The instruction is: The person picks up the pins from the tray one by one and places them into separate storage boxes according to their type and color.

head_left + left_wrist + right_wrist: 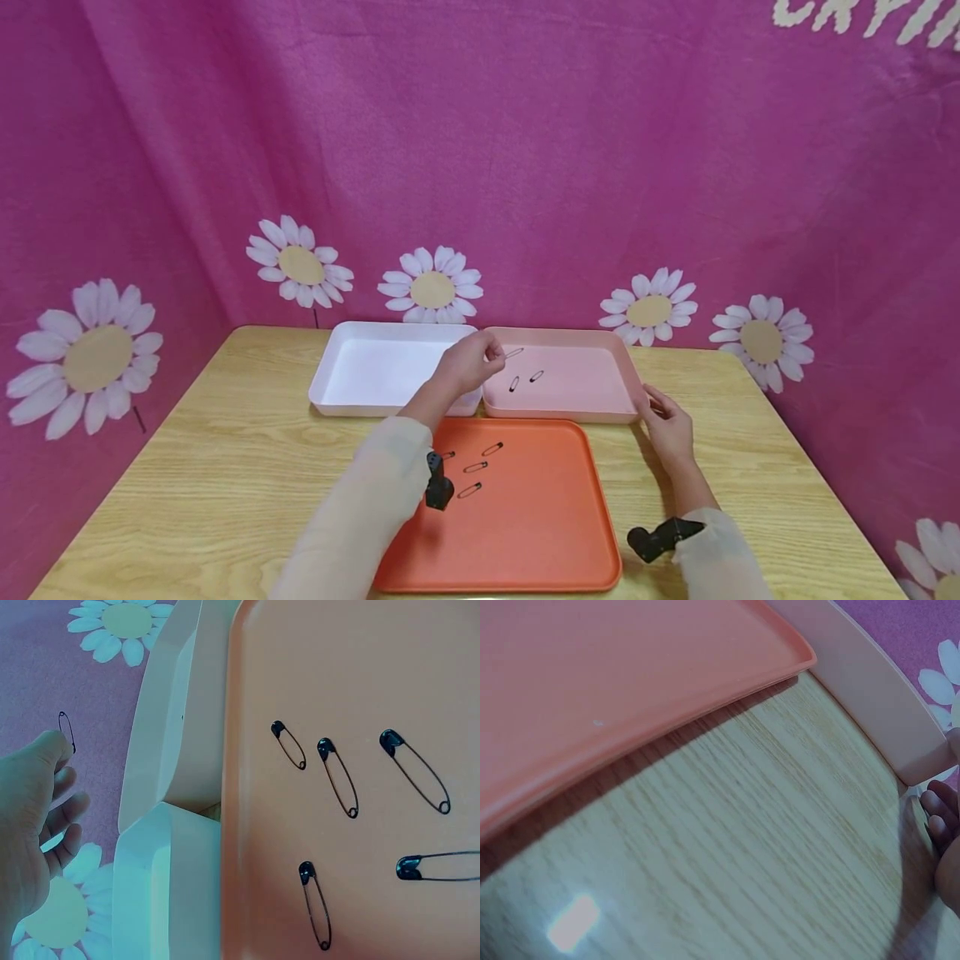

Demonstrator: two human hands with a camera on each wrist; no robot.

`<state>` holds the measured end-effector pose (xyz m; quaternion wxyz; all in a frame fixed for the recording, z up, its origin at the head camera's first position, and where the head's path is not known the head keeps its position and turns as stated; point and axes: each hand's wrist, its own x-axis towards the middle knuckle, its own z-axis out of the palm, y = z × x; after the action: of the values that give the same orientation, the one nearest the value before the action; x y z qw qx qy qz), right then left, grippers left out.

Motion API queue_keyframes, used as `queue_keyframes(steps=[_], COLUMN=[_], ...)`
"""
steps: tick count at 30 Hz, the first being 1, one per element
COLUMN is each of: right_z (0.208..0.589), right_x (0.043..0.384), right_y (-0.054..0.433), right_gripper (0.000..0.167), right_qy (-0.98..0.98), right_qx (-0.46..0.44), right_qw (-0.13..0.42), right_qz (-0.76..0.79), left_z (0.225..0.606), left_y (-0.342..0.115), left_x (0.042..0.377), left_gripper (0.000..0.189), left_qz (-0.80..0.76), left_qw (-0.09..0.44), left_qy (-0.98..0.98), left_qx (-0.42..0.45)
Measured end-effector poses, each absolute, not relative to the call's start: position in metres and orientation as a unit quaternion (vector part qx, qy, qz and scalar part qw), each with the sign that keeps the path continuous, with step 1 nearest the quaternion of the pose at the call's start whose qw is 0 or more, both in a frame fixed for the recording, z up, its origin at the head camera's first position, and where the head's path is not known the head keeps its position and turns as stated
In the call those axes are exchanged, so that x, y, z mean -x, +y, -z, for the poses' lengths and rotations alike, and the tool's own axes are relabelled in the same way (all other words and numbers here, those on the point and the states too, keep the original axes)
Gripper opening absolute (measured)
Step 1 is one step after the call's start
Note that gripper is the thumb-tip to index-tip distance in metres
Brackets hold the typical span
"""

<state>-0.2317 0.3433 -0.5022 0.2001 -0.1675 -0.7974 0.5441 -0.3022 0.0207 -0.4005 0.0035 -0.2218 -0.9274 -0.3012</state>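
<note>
– OK, what was held in the left hand (467, 362)?
– One slim dark-wire safety pin (514, 353), pinched at one end between thumb and fingertip. The other fingers were left loosely bent and spread. The pin was held in the air over the far left part of the shallow rectangular pale-pink tray (570, 400).
– Right hand (669, 429)?
– Placed at the near right corner of the pink tray, wall touched from outside, fingers partly bent. Whether the rim was gripped or only touched: could not be told, hand cut off in the right wrist view.
– Other pins?
– Two black-capped safety pins (536, 376) were seen lying apart on the pink tray's floor. Five more black-capped pins (339, 778) were counted on the flat orange tray with rounded corners (532, 533) in the left wrist view, one cut by the frame edge.
– Layout?
– Orange tray was set nearest the person. The shallow rectangular white tray (367, 375) was set just left of the pink one. All three were stood on a light wood-grain table (195, 467), backed by magenta cloth with white daisies (525, 167).
</note>
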Motion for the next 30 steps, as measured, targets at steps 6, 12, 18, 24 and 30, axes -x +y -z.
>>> queue_keyframes(steps=[6,12,18,24,30], right_z=[0.501,0.499,0.5,0.502,0.503], right_x=[0.232,0.231,0.23,0.23,0.23], right_y=[0.342,0.34,0.339,0.34,0.342], right_gripper=[0.045,0.043,0.044,0.044,0.043], right_qy=[-0.795,-0.798,-0.798,-0.791,-0.793], right_qx=[0.173,0.17,0.169,0.171,0.168], right_qw=[0.196,0.194,0.187,0.198,0.211], right_qz=[-0.548,-0.545,-0.548,-0.552,-0.546], left_z=[0.402,0.404,0.409,0.412,0.416], left_y=[0.02,0.024,0.027,0.023,0.015], left_x=[0.303,0.304,0.302,0.3,0.3], left_gripper=[0.006,0.009,0.025,0.027,0.026], left_qz=[0.305,0.326,0.334,0.326,0.317], left_qw=[0.002,0.006,-0.004,-0.017,-0.032], left_qy=[-0.929,-0.924,-0.921,-0.927,-0.928], left_qx=[0.212,0.2,0.199,0.188,0.192])
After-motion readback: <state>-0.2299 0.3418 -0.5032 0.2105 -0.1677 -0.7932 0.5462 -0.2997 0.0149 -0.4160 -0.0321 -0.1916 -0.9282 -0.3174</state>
